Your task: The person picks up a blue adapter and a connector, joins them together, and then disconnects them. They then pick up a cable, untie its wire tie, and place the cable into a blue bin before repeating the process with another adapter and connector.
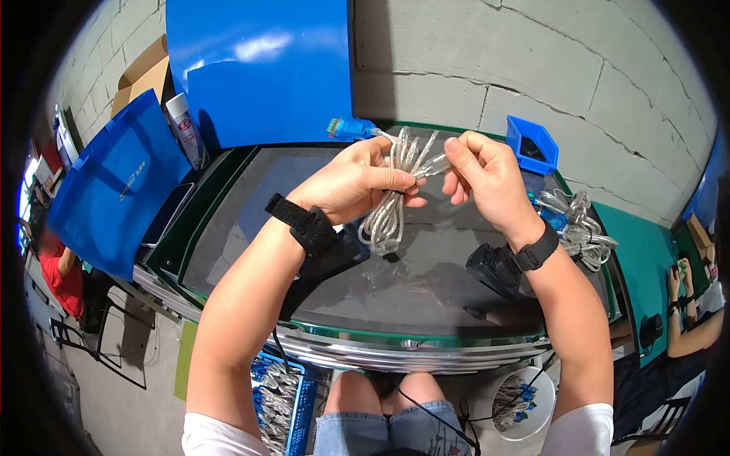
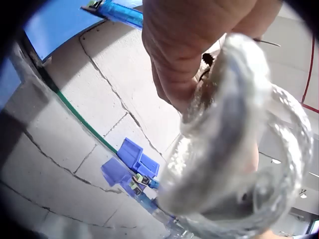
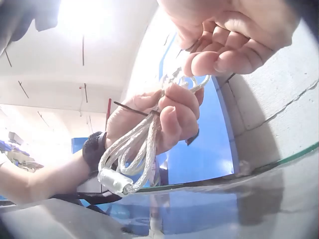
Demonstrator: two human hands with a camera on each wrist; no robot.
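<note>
A coiled bundle of clear silvery cable [image 1: 382, 222] is gripped at its middle by the left hand [image 1: 346, 181]. Its blue plug [image 1: 352, 129] sticks out up and to the left. The right hand [image 1: 490, 178] pinches a clear end piece [image 1: 435, 165] beside the upper loops. In the right wrist view a thin dark tie [image 3: 130, 108] crosses the bundle [image 3: 137, 149] at the left fingers [image 3: 172, 117]; the right hand [image 3: 234, 37] is above. The left wrist view shows blurred loops [image 2: 219, 129] hanging below the left hand [image 2: 187, 45].
More coiled cables [image 1: 582, 235] lie at the dark worktop's [image 1: 433, 292] right side, with a blue bin [image 1: 532, 144] behind. A blue crate [image 1: 306, 406] and a white bucket [image 1: 541, 418] of cables stand below. A spray can [image 1: 186, 129] stands left; another person's arm [image 1: 696, 334] shows right.
</note>
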